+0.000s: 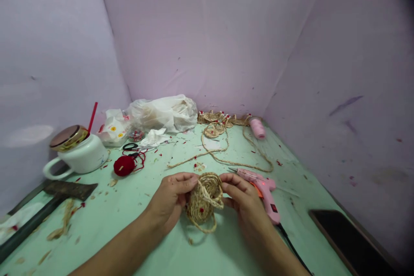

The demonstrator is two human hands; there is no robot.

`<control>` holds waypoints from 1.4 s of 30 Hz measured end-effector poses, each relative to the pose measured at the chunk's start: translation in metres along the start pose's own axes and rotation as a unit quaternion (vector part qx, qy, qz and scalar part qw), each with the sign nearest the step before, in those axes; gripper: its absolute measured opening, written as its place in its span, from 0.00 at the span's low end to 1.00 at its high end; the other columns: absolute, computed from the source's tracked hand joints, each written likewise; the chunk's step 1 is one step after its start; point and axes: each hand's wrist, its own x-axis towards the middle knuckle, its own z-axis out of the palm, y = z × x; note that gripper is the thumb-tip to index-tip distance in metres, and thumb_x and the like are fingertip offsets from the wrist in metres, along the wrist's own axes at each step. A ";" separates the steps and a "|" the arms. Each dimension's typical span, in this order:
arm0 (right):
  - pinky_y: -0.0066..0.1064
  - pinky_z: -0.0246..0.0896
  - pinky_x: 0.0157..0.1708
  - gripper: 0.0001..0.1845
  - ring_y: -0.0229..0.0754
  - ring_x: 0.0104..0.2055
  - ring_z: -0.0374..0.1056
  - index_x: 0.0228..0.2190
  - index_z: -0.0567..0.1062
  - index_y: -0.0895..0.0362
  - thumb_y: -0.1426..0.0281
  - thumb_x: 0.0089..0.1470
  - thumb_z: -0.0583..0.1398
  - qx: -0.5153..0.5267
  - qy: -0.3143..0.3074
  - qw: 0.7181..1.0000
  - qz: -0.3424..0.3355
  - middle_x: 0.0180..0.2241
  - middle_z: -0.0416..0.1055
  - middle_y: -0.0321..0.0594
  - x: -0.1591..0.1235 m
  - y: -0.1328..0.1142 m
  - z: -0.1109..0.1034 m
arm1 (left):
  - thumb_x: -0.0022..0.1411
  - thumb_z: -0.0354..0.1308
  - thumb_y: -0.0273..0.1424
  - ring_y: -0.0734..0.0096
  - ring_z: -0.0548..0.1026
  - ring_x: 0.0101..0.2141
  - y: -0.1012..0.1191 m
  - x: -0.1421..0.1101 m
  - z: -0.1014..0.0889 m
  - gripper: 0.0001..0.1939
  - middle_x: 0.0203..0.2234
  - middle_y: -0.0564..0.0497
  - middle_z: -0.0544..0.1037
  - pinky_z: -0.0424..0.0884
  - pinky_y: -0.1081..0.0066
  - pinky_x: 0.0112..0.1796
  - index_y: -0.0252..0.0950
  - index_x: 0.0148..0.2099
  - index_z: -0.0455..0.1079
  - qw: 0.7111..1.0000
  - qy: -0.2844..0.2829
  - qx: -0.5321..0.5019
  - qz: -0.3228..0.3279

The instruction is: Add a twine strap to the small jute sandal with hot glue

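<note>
Between my hands is a small craft piece of coiled straw rope (205, 198), with a rounded hollow at its top and a red bead on its lower part. A loose loop of the rope hangs from its lower edge. My left hand (173, 198) grips the piece at its left side, thumb on the rim. On the opposite side, my right hand (241, 196) pinches the upper right edge between thumb and fingers. A pink glue gun (267, 192) lies just beyond my right hand, partly hidden by it.
Straw cord (223, 161) trails across the table beyond my hands, near finished straw pieces (215, 129) and a pink thread spool (258, 128). Left are a hammer (61, 192), white mug (84, 155), red yarn ball (124, 166) and plastic bag (168, 112). A phone (349, 241) lies right.
</note>
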 end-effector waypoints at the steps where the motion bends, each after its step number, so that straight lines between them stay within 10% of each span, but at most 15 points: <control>1: 0.25 0.64 0.26 0.06 0.36 0.27 0.66 0.23 0.75 0.57 0.69 0.38 0.65 0.006 -0.004 1.000 0.002 0.24 0.71 0.35 -0.001 -0.001 0.000 | 0.45 0.63 0.27 0.73 0.70 0.25 0.000 0.000 0.000 0.07 0.22 0.48 0.75 0.66 0.73 0.29 0.27 0.29 0.72 1.000 0.004 -0.004 -0.001; 15: 0.31 0.66 0.29 0.13 0.41 0.28 0.69 0.25 0.77 0.58 0.67 0.31 0.68 -0.028 -0.020 0.999 0.014 0.25 0.74 0.40 0.000 -0.007 -0.002 | 0.43 0.61 0.24 0.70 0.71 0.25 0.003 0.001 0.003 0.06 0.22 0.47 0.75 0.68 0.70 0.30 0.27 0.27 0.71 0.997 0.049 -0.056 -0.025; 29: 0.23 0.56 0.23 0.11 0.34 0.24 0.63 0.28 0.76 0.57 0.65 0.40 0.65 -0.063 -0.046 0.997 -0.014 0.23 0.72 0.35 0.002 -0.004 -0.010 | 0.40 0.63 0.28 0.74 0.69 0.22 -0.010 -0.006 0.017 0.12 0.22 0.49 0.75 0.65 0.73 0.28 0.27 0.30 0.72 0.992 0.016 0.123 0.019; 42: 0.23 0.56 0.22 0.13 0.33 0.22 0.62 0.23 0.77 0.58 0.62 0.36 0.67 -0.092 -0.073 0.993 -0.006 0.19 0.70 0.35 -0.001 -0.015 -0.016 | 0.52 0.52 0.24 0.71 0.70 0.29 -0.018 -0.018 0.016 0.09 0.24 0.51 0.73 0.63 0.75 0.32 0.33 0.30 0.74 0.879 -0.059 0.419 0.220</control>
